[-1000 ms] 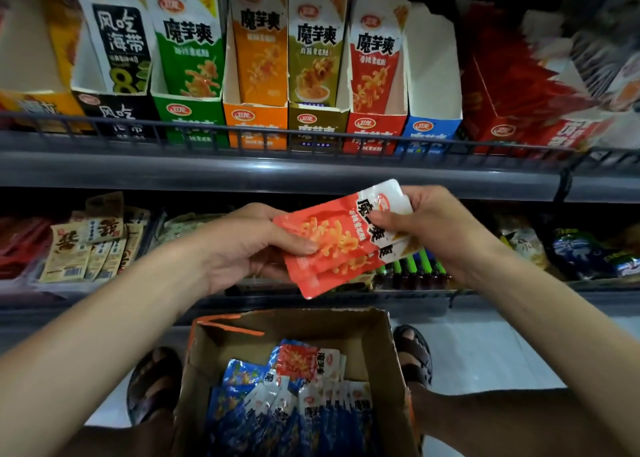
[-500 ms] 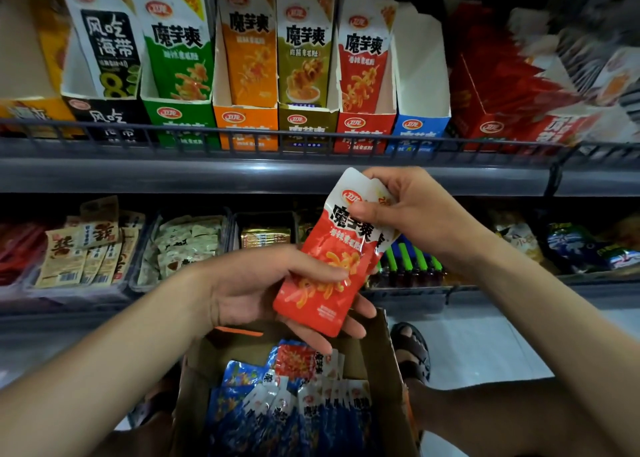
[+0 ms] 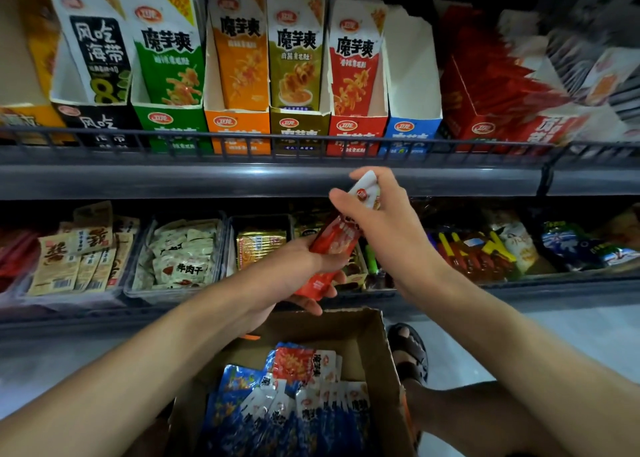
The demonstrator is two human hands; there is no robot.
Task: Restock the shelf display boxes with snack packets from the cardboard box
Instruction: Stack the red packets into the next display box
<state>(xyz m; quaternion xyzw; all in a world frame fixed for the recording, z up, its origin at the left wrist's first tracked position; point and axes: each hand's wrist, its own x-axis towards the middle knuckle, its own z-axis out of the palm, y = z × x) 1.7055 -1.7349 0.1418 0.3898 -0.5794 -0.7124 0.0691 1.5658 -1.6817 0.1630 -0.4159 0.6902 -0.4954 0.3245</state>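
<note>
A small stack of red snack packets (image 3: 333, 245) stands upright between my hands, below the upper shelf rail. My right hand (image 3: 384, 221) grips its white top end. My left hand (image 3: 298, 276) holds its lower end, fingers curled under the bottom edge. Below them the open cardboard box (image 3: 367, 332) holds several blue packets (image 3: 235, 397) and a red one (image 3: 294, 363). On the upper shelf stands a row of display boxes: the red display box (image 3: 356, 131) has a packet upright in it, and the blue display box (image 3: 408, 131) beside it shows only white inner walls.
A black wire rail (image 3: 242, 139) fronts the upper shelf. Green (image 3: 169, 124), orange (image 3: 239, 124) and olive (image 3: 299, 125) display boxes stand left of the red one. The lower shelf holds trays of other snacks (image 3: 180, 255). A sandalled foot (image 3: 408, 349) rests on the floor right of the box.
The red packets turned from flat and sideways to upright and edge-on. My right hand shifted to grip the top end, and my left hand slid down to the bottom.
</note>
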